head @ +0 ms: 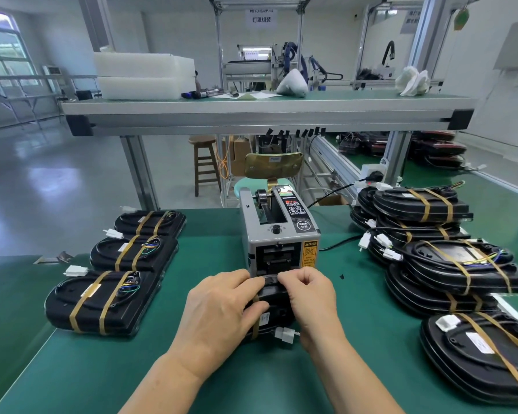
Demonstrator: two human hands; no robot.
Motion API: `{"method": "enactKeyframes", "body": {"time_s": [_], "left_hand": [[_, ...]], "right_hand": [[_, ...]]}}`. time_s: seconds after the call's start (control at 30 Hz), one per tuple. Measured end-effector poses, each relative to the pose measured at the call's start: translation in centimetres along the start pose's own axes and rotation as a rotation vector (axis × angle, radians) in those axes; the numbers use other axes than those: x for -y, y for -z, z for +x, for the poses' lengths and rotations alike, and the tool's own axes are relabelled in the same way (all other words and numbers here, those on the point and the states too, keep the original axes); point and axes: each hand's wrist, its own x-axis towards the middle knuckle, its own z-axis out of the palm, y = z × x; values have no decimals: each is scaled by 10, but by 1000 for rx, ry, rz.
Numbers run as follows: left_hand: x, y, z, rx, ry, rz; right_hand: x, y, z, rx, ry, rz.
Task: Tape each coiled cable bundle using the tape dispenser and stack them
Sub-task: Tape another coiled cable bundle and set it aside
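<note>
I am looking at a green table (192, 258) whose left edge is slanting in close beside the left row (102, 303), three taped bundles lying one behind another with their long axes running crosswise and their white plugs pointing left. Between that row and my left hand (222, 312) a strip of bare mat is giving room to move. The left hand is curling over the left side of the bundle (274, 306), gripping it, fingertips reaching up to the tape (269, 279). The bundle is lying on the mat just in front of the dispenser (278, 234), mostly covered by both hands; its long axis is seeming to run away from me toward the dispenser mouth, and the connector (286, 334) at its near end is pointing right. The right hand (308, 297) is bending its fingers and pinching the tape at the mouth. Right of it, open mat is lying before the right pile (449, 264), stacked bundles crowding the table's right side.
</note>
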Motion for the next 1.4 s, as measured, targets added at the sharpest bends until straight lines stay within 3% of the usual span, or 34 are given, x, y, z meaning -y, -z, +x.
{"method": "enactKeyframes", "body": {"time_s": [0.23, 0.33, 0.43, 0.5, 0.57, 0.67, 0.77, 0.83, 0.97, 1.1, 1.13, 1.2, 1.3, 1.4], "left_hand": [[0, 0, -2, -8, 13, -11], [1, 1, -2, 2, 83, -28], [2, 0, -2, 58, 33, 3], [5, 0, -2, 68, -8, 41], [9, 1, -3, 51, -1, 33], [15, 8, -7, 28, 19, -24], [20, 16, -10, 32, 61, -110], [20, 22, -7, 133, 78, -121], [18, 22, 9, 320, 70, 119], [24, 26, 11, 251, 36, 52], [25, 27, 9, 217, 44, 9], [27, 27, 6, 157, 71, -101], [26, 25, 1, 91, 84, -186], [23, 22, -2, 95, 133, -239]], "right_hand": [[-13, -10, -2, -19, 186, -203], [-15, -9, 5, -52, 219, -151], [-17, 0, 14, -63, 172, -56], [-24, 9, 14, 95, 63, 147], [-38, 19, 10, 389, -18, 282], [-48, 31, 3, 628, 32, 167], [-44, 29, 4, 596, 109, 90], [-39, 20, 1, 550, 155, 87], [-32, 0, -7, 469, 244, 26], [-30, 4, -3, 655, 139, 255], [-28, 7, 1, 636, 91, 326], [-25, 8, 14, 404, 6, 408], [-18, 2, 31, 49, -17, 290], [-17, -6, 41, -58, -19, 213]]}}
